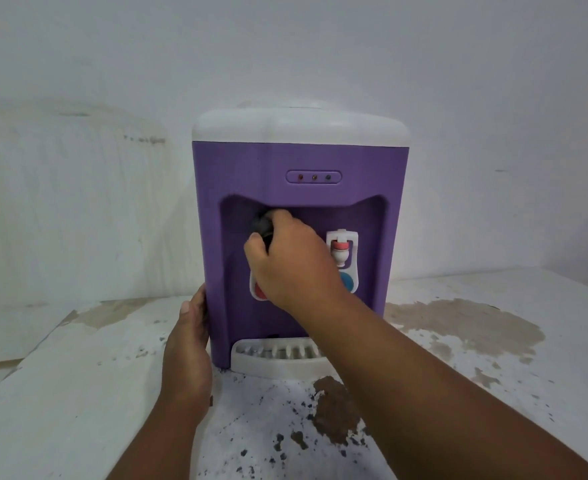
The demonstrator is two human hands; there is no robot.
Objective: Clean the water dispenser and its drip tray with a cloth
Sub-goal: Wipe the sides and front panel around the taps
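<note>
Our right hand point(285, 261) bunches a dark cloth point(262, 225) into the tap recess point(368, 220) of the dispenser point(299, 157); our left hand point(191, 330), fingers flat, braces its side against sliding. The drip tray point(272, 360) sits below.

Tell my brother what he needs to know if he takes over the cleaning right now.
Right hand grips the dark cloth, pressed into the upper left of the recess of the dispenser. Left hand lies flat on the dispenser's left side, steadying it. Drip tray sits at the base. How much is already wiped cannot be told. Likely left: the taps, the tray.
</note>
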